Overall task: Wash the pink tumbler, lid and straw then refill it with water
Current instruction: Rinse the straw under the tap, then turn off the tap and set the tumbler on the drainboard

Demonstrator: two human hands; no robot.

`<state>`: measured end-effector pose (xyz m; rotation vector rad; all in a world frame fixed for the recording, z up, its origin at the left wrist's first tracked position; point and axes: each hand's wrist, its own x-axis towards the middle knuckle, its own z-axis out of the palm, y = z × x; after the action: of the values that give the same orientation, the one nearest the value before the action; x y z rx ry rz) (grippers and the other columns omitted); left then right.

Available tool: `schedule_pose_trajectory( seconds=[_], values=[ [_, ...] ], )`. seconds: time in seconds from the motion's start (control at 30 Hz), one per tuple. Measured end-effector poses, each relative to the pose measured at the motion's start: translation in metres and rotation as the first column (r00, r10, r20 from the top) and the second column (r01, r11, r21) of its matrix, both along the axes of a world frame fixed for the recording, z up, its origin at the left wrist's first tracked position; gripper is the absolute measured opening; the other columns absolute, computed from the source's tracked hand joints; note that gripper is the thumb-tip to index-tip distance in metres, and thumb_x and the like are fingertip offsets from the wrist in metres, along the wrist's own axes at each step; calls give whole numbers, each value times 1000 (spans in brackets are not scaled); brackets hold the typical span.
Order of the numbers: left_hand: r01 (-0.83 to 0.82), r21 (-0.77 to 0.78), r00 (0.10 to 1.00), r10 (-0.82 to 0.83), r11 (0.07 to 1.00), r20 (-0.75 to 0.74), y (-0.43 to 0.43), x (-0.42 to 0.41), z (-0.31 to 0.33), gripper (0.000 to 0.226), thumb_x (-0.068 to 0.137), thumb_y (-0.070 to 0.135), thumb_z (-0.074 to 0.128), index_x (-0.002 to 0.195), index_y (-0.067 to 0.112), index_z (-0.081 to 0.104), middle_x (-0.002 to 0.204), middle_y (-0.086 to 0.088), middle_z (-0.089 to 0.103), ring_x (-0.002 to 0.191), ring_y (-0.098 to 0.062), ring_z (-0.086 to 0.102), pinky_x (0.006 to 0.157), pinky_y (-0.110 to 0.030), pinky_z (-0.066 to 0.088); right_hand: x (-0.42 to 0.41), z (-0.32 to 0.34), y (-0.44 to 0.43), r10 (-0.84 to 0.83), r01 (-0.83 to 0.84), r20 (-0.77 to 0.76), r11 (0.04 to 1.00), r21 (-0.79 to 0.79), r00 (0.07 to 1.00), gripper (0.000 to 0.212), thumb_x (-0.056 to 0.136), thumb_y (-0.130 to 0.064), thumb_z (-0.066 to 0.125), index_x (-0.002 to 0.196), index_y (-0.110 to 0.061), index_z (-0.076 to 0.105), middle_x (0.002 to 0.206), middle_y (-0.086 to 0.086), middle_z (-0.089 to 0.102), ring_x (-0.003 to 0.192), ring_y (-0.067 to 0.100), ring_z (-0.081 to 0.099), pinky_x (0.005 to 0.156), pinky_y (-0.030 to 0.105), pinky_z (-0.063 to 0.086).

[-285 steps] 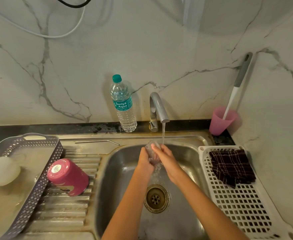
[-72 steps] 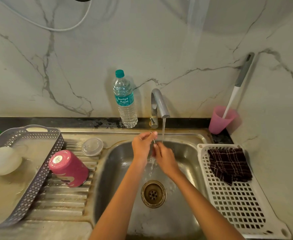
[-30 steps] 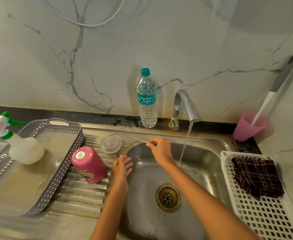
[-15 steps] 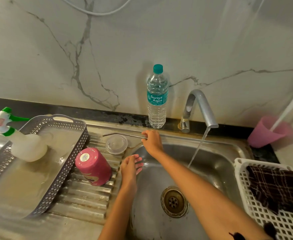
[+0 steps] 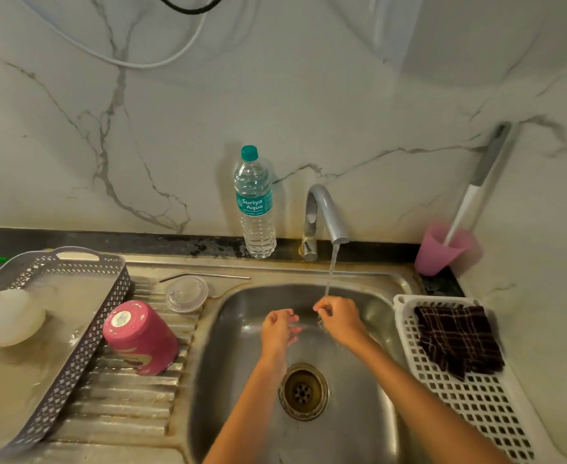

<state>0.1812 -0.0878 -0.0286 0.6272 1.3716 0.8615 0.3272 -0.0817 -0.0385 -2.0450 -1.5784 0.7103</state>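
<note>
Pink tumbler (image 5: 140, 337) stands upside down on the ribbed draining board, left of the sink (image 5: 386, 390), tilted a little against the grey basket (image 5: 74, 333). Clear lid (image 5: 187, 293) lies flat on the same board, just beyond the tumbler. Metal straw (image 5: 205, 275) lies along the far rim, just past the lid, bent end to the left.

Progress, as a judgement: all three pieces look set out to drain, so the washing part appears finished. Refill is not yet done; the tumbler is mouth down and lid and straw are off it. Left to do: turn the tumbler upright, fill it, fit lid and straw. A water bottle (image 5: 255, 205) stands upright against the far wall, left of the tap (image 5: 324, 214); whether the refill comes from bottle or tap cannot be told.

Tap is running, a thin stream falling onto the right hand.

Grip:
- Right hand (image 5: 339, 318) is over the basin right under the stream, fingers loosely curled, water striking the knuckles. It holds nothing visible.
- Left hand (image 5: 279, 328) is just to the left of it, apart from it, fingers half curled, also empty and out of the stream.
- Reads as rinsing the hands.

Off to the right, a white rack (image 5: 469, 406) carries a dark checked cloth (image 5: 456, 339); a pink cup (image 5: 441, 251) with a brush stands in the far corner.
</note>
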Motion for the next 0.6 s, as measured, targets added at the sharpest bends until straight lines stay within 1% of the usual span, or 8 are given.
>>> schedule_pose_trajectory(
  seconds=[0.1, 0.17, 0.27, 0.33, 0.4, 0.47, 0.53, 0.6],
  values=[
    [74, 10, 997, -74, 997, -24, -2, 22, 4, 12, 101, 14, 45, 97, 15, 57, 96, -4, 66, 73, -15, 60, 67, -24, 48, 24, 4, -1, 19, -10, 117, 997, -81, 993, 29, 90, -3, 52, 98, -22, 73, 104, -1, 71, 93, 14, 65, 84, 27, 52],
    [99, 17, 995, -98, 995, -33, 0, 32, 7, 10, 101, 15, 47, 99, 15, 57, 95, -4, 66, 74, -15, 60, 68, -23, 49, 32, 15, 6, 37, -33, 136, 999, -35, 990, 25, 93, -7, 54, 100, -23, 72, 103, -4, 69, 89, 10, 62, 79, 26, 51],
    [112, 15, 993, -111, 994, -40, 5, 41, 11, 9, 100, 16, 50, 97, 15, 58, 93, -4, 66, 75, -15, 61, 73, -28, 52, 32, 42, 25, 59, -60, 9, 994, 94, 998, 18, 94, -10, 55, 101, -17, 70, 93, -7, 64, 83, 8, 58, 77, 27, 52],
    [109, 13, 993, -108, 994, -49, 10, 43, 11, 8, 100, 16, 51, 97, 13, 58, 91, -4, 67, 73, -16, 61, 78, -33, 54, 31, 56, 42, 54, -41, -70, 982, 182, 996, 14, 92, -8, 59, 99, -16, 68, 94, -2, 67, 80, 10, 61, 78, 30, 55],
    [98, 18, 994, -97, 995, -54, 13, 43, 10, 8, 100, 16, 51, 98, 13, 58, 90, -4, 67, 71, -16, 61, 75, -31, 54, 31, 63, 58, 44, -16, -119, 973, 232, 992, 16, 90, -7, 63, 105, -13, 64, 92, 5, 68, 74, 11, 61, 78, 29, 54],
    [84, 24, 995, -82, 996, -59, 15, 41, 10, 10, 100, 15, 50, 96, 13, 59, 91, -4, 66, 71, -16, 61, 72, -29, 52, 32, 66, 71, 67, -34, -169, 981, 190, 983, 28, 89, -12, 66, 116, -9, 61, 90, 8, 67, 78, 16, 63, 81, 28, 54],
    [75, 24, 995, -73, 997, -72, 18, 39, 7, 14, 100, 13, 48, 92, 15, 59, 92, -4, 67, 73, -17, 61, 74, -31, 52, 32, 67, 81, 121, -92, -255, 988, 122, 959, 28, 88, -19, 68, 113, -9, 62, 95, 9, 68, 87, 20, 65, 86, 34, 54],
    [76, 22, 994, -74, 997, -80, 20, 37, 5, 16, 100, 11, 47, 91, 17, 59, 94, -5, 67, 74, -17, 62, 81, -35, 53, 30, 65, 87, 138, -119, -342, 990, 74, 930, 30, 89, -21, 67, 115, -7, 63, 94, 5, 66, 89, 19, 65, 87, 35, 55]
  ],
)
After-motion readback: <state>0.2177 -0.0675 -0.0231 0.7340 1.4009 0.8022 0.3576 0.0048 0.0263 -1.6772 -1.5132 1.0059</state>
